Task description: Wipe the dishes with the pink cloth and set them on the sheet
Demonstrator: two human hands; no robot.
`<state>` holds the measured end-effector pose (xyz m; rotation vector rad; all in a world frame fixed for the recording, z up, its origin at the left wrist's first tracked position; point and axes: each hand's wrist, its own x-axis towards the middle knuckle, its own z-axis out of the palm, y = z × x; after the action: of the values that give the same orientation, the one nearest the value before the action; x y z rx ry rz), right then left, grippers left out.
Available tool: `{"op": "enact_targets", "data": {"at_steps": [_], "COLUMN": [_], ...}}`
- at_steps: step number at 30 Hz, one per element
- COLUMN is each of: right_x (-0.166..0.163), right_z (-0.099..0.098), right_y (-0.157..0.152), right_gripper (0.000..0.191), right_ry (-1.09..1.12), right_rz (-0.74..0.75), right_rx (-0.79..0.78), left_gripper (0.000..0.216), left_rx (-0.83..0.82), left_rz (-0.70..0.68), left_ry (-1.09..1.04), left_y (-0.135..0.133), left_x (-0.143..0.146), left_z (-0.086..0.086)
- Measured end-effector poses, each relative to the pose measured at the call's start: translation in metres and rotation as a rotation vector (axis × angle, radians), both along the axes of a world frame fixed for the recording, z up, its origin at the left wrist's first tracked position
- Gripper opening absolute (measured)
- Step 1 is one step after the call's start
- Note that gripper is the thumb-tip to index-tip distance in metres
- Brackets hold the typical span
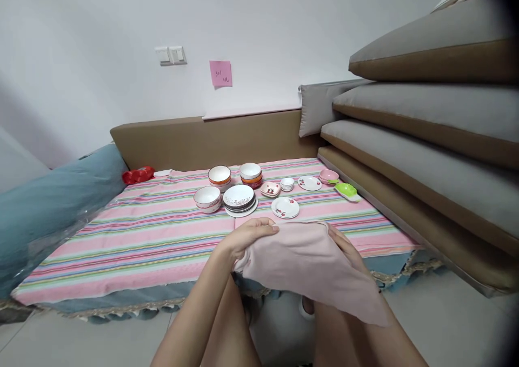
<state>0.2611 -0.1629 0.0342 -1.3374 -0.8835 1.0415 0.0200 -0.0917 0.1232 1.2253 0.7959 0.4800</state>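
A pale pink cloth [312, 259] is stretched between my hands above the near edge of the seat. My left hand [249, 240] pinches its left side, thumb on top. At the cloth's upper right, my right hand [344, 245] is closed on it, partly covered by its folds. Whether anything lies under or inside the cloth is hidden. Just beyond it sits a white plate with red flowers [285, 207]. A stack of plates [239, 197] and a white bowl [207, 198] stand to the left of that plate.
Orange-rimmed bowls [219, 174], stacked bowls [250, 173], a square dish [270, 189], small white dishes [287, 184], another flowered plate [309, 182], pink bowls [328, 176] and a green dish [346, 190] sit on the striped cloth [154, 242]. Grey cushions [438, 107] are piled at right.
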Motion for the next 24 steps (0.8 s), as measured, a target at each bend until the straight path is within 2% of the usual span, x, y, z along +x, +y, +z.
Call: {"op": "enact_targets", "data": {"at_steps": [5,8,11,13,14,16,19,21,22,24], "right_x": [0.015,0.02,0.021,0.015,0.009,-0.011,-0.058,-0.09,-0.103,-0.118], "right_z": [0.015,0.021,0.033,0.045,0.051,0.063,0.07,0.068,0.066,0.063], "right_y": [0.003,0.002,-0.006,-0.016,-0.023,-0.038,-0.055,-0.06,-0.061,-0.061], "right_gripper": [0.041,0.038,0.036,0.034,0.033,0.027,0.022,0.015,0.015,0.013], "right_ry": [0.21,0.158,0.081,-0.055,-0.167,-0.436,-0.772,-0.882,-0.903,-0.871], "right_rz": [0.277,0.283,0.306,0.359,0.406,0.426,0.396,0.378,0.342,0.361], "right_rx": [0.013,0.034,0.068,0.108,0.141,0.23,0.42,0.504,0.536,0.527], "left_gripper": [0.016,0.015,0.018,0.017,0.015,0.015,0.01,0.013,0.025,0.044], "left_rx": [0.06,0.121,0.378,0.574,0.634,0.694,0.661,0.613,0.588,0.545], "left_rz": [0.004,-0.049,-0.085,-0.053,0.011,0.225,0.53,0.616,0.64,0.663], "left_ry": [0.023,0.072,0.178,0.214,0.179,0.022,-0.245,-0.347,-0.386,-0.438], "left_y": [0.001,0.005,0.01,0.012,0.013,0.014,0.019,0.029,0.035,0.048], "left_x": [0.0,-0.005,-0.009,-0.01,-0.009,-0.004,0.011,0.025,0.031,0.041], "left_z": [0.001,0.006,0.009,0.008,0.007,0.0,-0.018,-0.033,-0.041,-0.053]}}
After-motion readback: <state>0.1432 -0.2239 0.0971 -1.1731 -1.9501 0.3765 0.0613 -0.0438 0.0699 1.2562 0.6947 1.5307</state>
